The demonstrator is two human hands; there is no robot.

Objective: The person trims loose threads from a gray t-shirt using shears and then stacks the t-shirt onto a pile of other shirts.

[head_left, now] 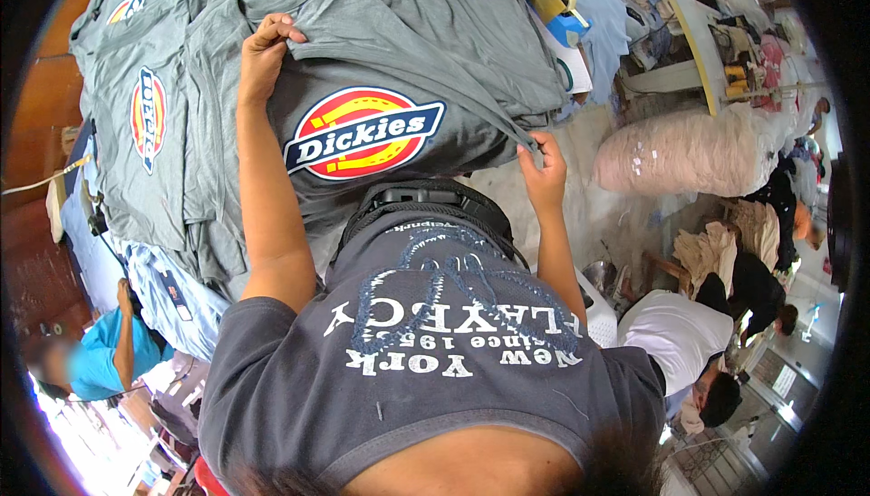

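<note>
— 2 hands on what?
— The left hand (264, 53) pinches the upper edge of a grey cotton shirt with a red-and-yellow round badge (381, 106); the right hand (544, 174) grips its lower edge.
— Where is it?
— Atop a stack of grey shirts (145, 106).

At your twelve o'clock the T-shirt (390, 61) under your hands is grey, with a red, yellow and navy horseshoe-shaped badge on it. At ten o'clock a second grey shirt (136, 124) carries the same badge colours. Your own top (426, 378) is dark grey with white lettering and blue scribbled stitching. At eight o'clock a person's shirt (95, 355) is turquoise. At two o'clock the bundle (698, 151) is pale pink.
</note>
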